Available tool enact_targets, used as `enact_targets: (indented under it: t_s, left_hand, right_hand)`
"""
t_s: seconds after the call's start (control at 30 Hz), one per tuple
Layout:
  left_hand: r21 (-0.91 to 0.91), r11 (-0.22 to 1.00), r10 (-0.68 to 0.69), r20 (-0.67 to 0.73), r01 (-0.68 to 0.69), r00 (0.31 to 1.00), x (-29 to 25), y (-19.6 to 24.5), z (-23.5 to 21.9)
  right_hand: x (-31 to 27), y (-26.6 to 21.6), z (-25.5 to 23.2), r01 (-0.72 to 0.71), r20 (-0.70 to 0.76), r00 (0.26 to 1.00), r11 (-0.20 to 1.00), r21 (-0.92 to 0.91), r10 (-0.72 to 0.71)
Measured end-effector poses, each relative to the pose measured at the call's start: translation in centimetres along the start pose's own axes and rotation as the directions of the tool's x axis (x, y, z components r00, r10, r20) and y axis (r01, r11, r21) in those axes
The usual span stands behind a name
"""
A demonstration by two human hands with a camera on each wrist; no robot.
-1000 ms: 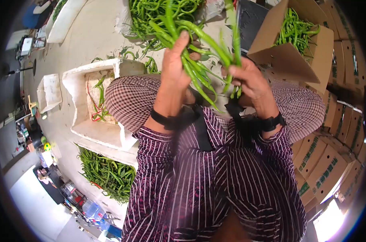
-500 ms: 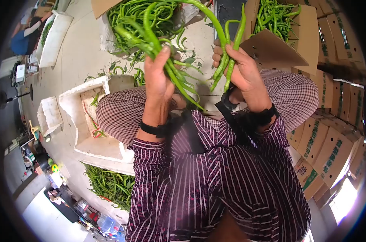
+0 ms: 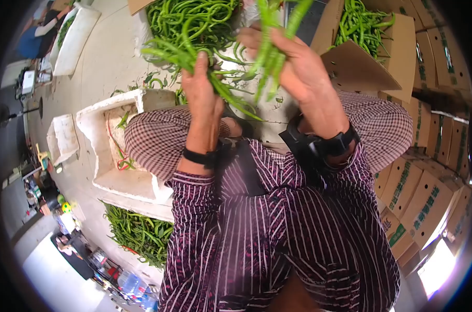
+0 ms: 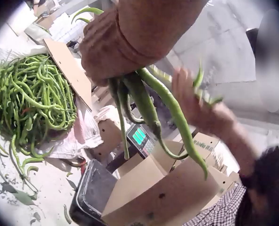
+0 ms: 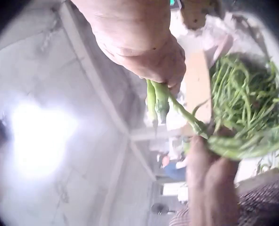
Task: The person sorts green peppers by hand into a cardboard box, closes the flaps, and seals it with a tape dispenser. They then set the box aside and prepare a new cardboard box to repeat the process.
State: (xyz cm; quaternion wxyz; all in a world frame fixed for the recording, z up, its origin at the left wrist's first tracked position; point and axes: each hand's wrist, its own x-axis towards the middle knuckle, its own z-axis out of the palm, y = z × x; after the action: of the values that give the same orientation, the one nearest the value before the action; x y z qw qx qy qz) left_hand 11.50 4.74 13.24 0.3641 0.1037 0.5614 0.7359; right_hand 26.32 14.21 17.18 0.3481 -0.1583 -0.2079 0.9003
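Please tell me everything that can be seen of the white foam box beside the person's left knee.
The white, foam-like open box has thick walls, a ragged rim and a brownish, stained inside. A few slender green peppers and thin red ones lie in it. It is on the floor. The left knee, in checked trousers, hides part of it; whether they touch, I cannot tell.

Both hands raised and curled (slightly apart)

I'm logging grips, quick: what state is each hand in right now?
Left hand: closed around a bunch of long, slender green peppers.
Right hand: closed around several other long green peppers, blurred in the head view.
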Motion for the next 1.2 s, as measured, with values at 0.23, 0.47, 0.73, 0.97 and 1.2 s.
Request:
enact_targets:
  t_s: [0.23, 0.47, 0.73, 0.97, 1.2]
  left_hand:
    - [-0.223, 0.937, -0.255, 0.087, 0.268, 0.963, -1.7, -1.4, -3.9]
    - [0.08, 0.996, 0.026, 0.225, -0.045, 0.974, -2.2, 0.8, 1.0]
    - [-0.281, 0.915, -0.2, 0.309, 0.29, 0.93, -1.1, 0.0, -0.2]
    - [-0.386, 0.852, -0.176, 0.424, 0.353, 0.888, -0.4, 0.1, 0.3]
    - [-0.24, 0.911, -0.188, 0.482, 0.335, 0.856, -1.2, -1.9, 0.4]
  right_hand:
    - [2.8, 5.6, 11.3, -0.04, 0.029, 0.998, 0.915, -0.402, 0.057]
    - [3.4, 1.0, 4.4, -0.101, -0.149, 0.989, 0.746, -0.659, 0.002]
    - [2.5, -3.9, 1.3, 0.056, -0.096, 0.992, 0.966, -0.253, -0.083]
    - [-2.0, -3.5, 0.6, -0.068, -0.167, 0.981, 0.618, -0.783, -0.102]
    - [-1.9, 3.1, 0.0, -0.011, -0.012, 0.998, 0.014, -1.0, -0.067]
